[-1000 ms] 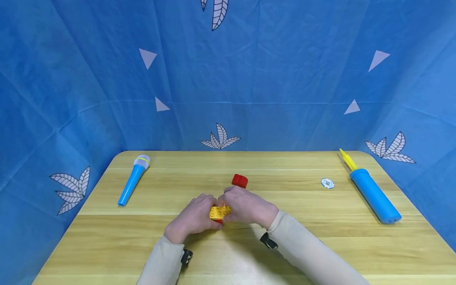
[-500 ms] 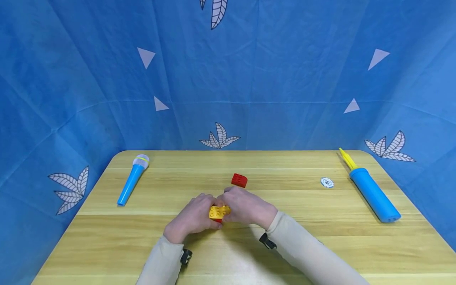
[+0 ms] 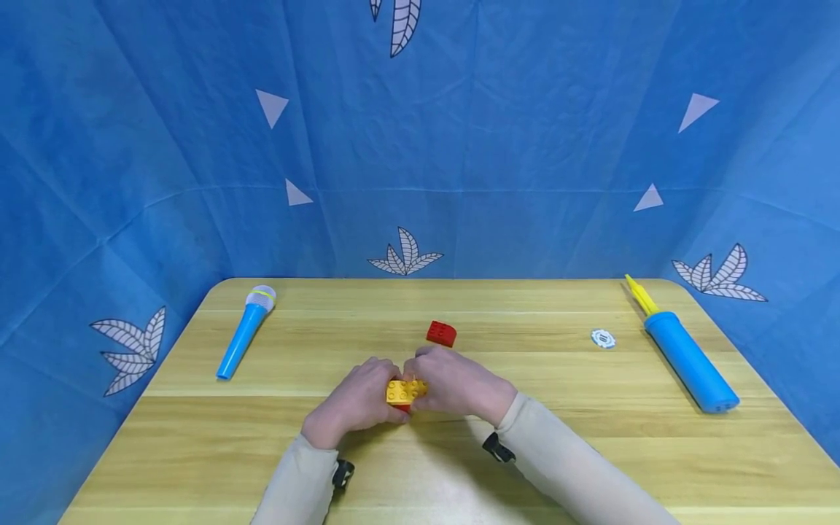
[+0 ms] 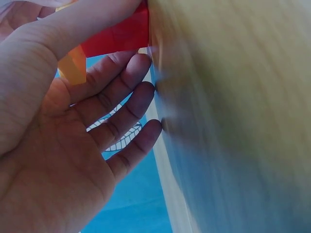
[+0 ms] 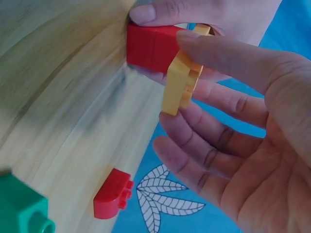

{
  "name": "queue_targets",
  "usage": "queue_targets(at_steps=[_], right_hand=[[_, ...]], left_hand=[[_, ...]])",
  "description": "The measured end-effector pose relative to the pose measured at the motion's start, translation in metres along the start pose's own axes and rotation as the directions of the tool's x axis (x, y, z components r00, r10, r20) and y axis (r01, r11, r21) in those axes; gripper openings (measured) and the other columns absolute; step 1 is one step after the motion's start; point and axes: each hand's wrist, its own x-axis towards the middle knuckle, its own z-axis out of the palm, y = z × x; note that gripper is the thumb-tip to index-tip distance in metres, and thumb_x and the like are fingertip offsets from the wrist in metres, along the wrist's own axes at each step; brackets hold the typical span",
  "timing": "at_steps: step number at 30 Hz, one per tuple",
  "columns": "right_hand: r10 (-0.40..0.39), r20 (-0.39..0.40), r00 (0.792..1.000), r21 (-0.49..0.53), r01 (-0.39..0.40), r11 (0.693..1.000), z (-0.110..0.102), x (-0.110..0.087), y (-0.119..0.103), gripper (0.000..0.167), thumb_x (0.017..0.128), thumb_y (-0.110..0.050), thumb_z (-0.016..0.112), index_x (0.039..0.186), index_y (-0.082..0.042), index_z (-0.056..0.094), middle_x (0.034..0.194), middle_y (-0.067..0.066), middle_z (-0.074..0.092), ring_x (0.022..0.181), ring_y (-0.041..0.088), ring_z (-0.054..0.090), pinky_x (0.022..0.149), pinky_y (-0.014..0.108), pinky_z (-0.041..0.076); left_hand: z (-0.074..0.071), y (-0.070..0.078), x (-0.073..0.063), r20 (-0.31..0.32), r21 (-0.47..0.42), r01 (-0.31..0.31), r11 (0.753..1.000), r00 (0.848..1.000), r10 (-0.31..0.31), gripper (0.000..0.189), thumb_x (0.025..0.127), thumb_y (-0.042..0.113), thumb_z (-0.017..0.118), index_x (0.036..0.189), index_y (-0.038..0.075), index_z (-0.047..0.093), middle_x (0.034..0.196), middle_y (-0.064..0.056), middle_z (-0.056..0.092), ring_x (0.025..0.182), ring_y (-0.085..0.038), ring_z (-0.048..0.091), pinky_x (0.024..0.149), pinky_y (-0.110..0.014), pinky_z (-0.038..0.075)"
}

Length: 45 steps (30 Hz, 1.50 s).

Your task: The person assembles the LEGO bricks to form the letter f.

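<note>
A yellow toy building brick sits across the top of a red toy brick, one end jutting out past it. My left hand grips the red brick low at the table, its thumb along one side. In the left wrist view, the other fingers of that hand reach down to the tabletop. My right hand pinches the jutting end of the yellow brick between thumb and fingers. A second red brick, with a rounded end, lies just beyond the right hand.
On the wooden table, a blue toy microphone lies at left. A blue hand pump with a yellow nozzle and a poker chip lie at right. A green block shows in the right wrist view.
My right hand has shifted very slightly to the right, still pinching the yellow brick. The left hand and the things on the table look the same.
</note>
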Motion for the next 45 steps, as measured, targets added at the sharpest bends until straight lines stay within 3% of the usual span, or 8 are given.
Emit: queue_targets(at_steps=[5,9,15,23,29,34,39,45], right_hand=[[0.008,-0.032,0.999,0.059,-0.006,0.998,-0.002,-0.008,0.005,0.025,0.078,-0.019,0.085,0.097,-0.01,0.072,0.09,-0.004,0.065,0.077,0.012,0.055,0.068,0.02,0.048],[0.071,-0.084,0.994,0.071,-0.065,0.995,-0.005,-0.024,0.014,0.032,0.079,-0.019,0.084,0.105,-0.004,0.071,0.099,0.005,0.068,0.083,0.019,0.062,0.072,0.027,0.051],[0.199,-0.135,0.971,0.055,-0.193,0.98,-0.004,-0.055,0.03,0.037,0.077,-0.016,0.085,0.106,0.001,0.07,0.096,0.01,0.066,0.085,0.023,0.063,0.073,0.033,0.052],[0.349,-0.108,0.931,0.031,-0.347,0.937,0.004,-0.079,0.041,0.044,0.072,-0.027,0.089,0.097,0.003,0.07,0.086,0.007,0.067,0.079,0.019,0.062,0.074,0.035,0.052],[0.401,-0.083,0.912,0.071,-0.396,0.915,0.009,-0.087,0.042,0.038,0.07,-0.032,0.089,0.07,-0.012,0.056,0.062,-0.006,0.044,0.056,0.007,0.039,0.052,0.025,0.036],[0.455,-0.089,0.886,0.093,-0.448,0.889,0.013,-0.089,0.038,0.037,0.07,-0.034,0.089,0.073,-0.014,0.058,0.064,-0.008,0.051,0.058,0.009,0.046,0.056,0.027,0.043],[0.496,-0.101,0.862,0.081,-0.49,0.868,0.015,-0.087,0.036,0.039,0.069,-0.036,0.089,0.075,-0.014,0.058,0.063,-0.005,0.051,0.057,0.011,0.045,0.054,0.029,0.039],[0.504,-0.128,0.854,0.073,-0.499,0.864,0.017,-0.086,0.035,0.039,0.069,-0.033,0.09,0.074,-0.013,0.057,0.062,-0.004,0.05,0.057,0.011,0.044,0.053,0.028,0.037]], left_hand=[[0.0,0.001,-0.001,-0.002,-0.004,0.01,1.0,1.0,-0.01,0.046,0.069,0.025,0.091,0.102,0.006,0.065,0.087,0.005,0.055,0.085,-0.019,0.047,0.076,-0.038,0.039],[0.001,0.001,-0.001,-0.008,0.006,0.013,1.0,1.0,-0.013,0.045,0.069,0.026,0.091,0.099,0.006,0.065,0.087,0.005,0.055,0.084,-0.019,0.047,0.076,-0.038,0.039],[0.002,0.002,-0.001,-0.008,0.018,0.023,1.0,1.0,-0.023,0.047,0.068,0.026,0.092,0.101,0.005,0.066,0.089,0.005,0.056,0.085,-0.019,0.048,0.079,-0.039,0.041],[0.0,0.002,-0.001,-0.008,0.017,0.023,1.0,1.0,-0.023,0.047,0.068,0.025,0.092,0.101,0.005,0.066,0.089,0.004,0.055,0.084,-0.019,0.047,0.08,-0.039,0.041],[0.001,0.002,-0.002,0.0,0.008,0.031,1.0,1.0,-0.031,0.048,0.068,0.025,0.092,0.103,0.004,0.066,0.091,0.004,0.057,0.086,-0.019,0.047,0.081,-0.04,0.041],[0.001,0.003,-0.002,-0.006,0.016,0.029,0.999,1.0,-0.029,0.048,0.068,0.026,0.092,0.103,0.004,0.066,0.09,0.004,0.057,0.086,-0.02,0.048,0.081,-0.04,0.041],[0.001,0.003,-0.001,-0.006,0.019,0.027,0.999,1.0,-0.027,0.048,0.068,0.026,0.092,0.102,0.005,0.066,0.088,0.005,0.056,0.086,-0.019,0.047,0.08,-0.039,0.041],[0.002,0.002,-0.001,-0.01,0.022,0.017,1.0,1.0,-0.017,0.048,0.068,0.026,0.092,0.102,0.004,0.066,0.088,0.005,0.055,0.085,-0.019,0.047,0.08,-0.039,0.041]])
